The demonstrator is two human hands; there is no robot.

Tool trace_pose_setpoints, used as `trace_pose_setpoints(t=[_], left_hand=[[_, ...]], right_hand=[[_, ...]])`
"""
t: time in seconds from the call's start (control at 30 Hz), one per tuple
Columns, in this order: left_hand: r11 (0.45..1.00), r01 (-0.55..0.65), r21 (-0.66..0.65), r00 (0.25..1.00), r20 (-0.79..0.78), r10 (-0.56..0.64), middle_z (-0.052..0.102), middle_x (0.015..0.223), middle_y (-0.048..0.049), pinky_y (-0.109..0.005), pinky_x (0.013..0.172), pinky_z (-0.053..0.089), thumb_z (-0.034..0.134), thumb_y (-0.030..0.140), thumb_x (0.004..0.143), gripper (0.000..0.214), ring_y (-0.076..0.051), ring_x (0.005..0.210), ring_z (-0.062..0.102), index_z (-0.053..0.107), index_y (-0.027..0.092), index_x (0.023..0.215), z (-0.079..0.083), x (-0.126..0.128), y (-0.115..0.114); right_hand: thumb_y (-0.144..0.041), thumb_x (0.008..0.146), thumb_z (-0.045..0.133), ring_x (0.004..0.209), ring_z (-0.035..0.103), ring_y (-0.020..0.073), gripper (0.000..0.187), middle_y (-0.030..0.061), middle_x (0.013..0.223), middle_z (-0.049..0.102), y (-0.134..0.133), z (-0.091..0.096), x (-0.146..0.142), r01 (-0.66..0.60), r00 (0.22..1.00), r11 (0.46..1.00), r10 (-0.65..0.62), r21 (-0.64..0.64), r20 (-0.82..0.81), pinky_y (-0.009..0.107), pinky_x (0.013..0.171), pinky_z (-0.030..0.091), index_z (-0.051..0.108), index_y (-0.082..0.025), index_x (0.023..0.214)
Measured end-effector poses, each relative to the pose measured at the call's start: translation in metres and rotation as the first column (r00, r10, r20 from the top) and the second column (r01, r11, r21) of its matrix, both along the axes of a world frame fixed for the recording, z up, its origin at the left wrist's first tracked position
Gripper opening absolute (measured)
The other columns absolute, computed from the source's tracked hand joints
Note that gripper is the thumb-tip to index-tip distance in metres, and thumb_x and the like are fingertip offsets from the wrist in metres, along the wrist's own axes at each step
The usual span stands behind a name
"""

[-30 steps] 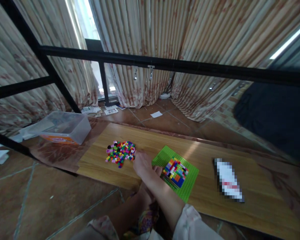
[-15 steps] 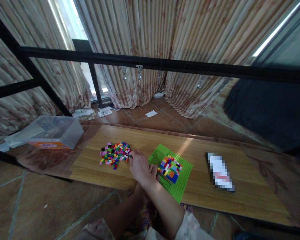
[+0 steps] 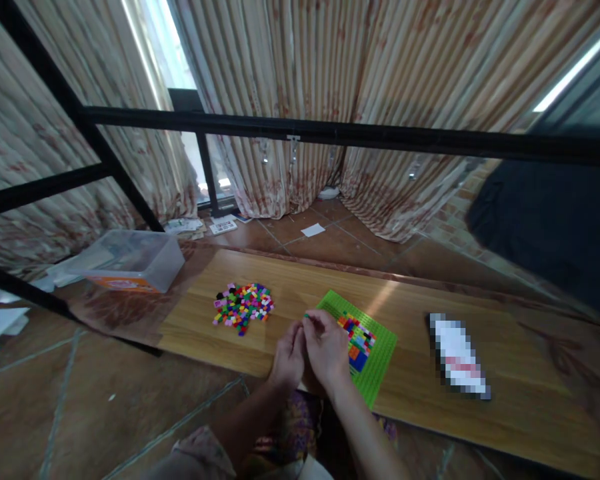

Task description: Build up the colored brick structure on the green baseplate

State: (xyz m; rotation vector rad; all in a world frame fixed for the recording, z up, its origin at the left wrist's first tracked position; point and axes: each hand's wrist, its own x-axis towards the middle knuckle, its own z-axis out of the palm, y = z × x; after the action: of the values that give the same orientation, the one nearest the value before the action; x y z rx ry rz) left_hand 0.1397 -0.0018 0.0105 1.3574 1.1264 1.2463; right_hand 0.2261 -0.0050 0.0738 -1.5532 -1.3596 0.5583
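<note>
My right hand (image 3: 327, 348) is closed in a pinch, with a tiny green brick (image 3: 307, 316) at its fingertips. Close against it on the left, my left hand (image 3: 287, 358) has its thumb and fingers pressed together; whatever it may hold is hidden. A green studded baseplate (image 3: 384, 347) lies on the wooden board, partly behind my right hand. On it stands a square block of many-coloured bricks (image 3: 361, 343), its left side covered by that hand. Left of both hands spreads a pile of loose small bricks (image 3: 244, 305).
A clear plastic box (image 3: 165, 263) with an orange label stands at the board's left end. On the right lies a blurred-out dark-edged object (image 3: 457, 357). A black metal rail (image 3: 370, 133) crosses beyond the wooden board (image 3: 300, 277), before curtains.
My right hand has drawn back from the brick pile toward the baseplate, now with a green brick. My hands were crossed and are now side by side. The view has shifted slightly left.
</note>
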Motion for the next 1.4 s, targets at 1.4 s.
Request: trace_pose_setpoints(t=[1.4], left_hand=[[0.995, 0.093, -0.039, 0.995, 0.021, -0.092, 0.059, 0.076, 0.0001, -0.021, 0.066, 0.044, 0.054, 0.039, 0.087, 0.025, -0.012, 0.071, 0.053, 0.062, 0.016, 0.094, 0.009, -0.001, -0.003]], right_hand=[[-0.041, 0.068, 0.071, 0.079, 0.067, 0.0217, 0.024, 0.0065, 0.085, 0.074, -0.044, 0.002, 0.056, 0.197, 0.898, 0.976, -0.217, -0.091, -0.383, 0.037, 0.075, 0.053, 0.074, -0.020, 0.080]])
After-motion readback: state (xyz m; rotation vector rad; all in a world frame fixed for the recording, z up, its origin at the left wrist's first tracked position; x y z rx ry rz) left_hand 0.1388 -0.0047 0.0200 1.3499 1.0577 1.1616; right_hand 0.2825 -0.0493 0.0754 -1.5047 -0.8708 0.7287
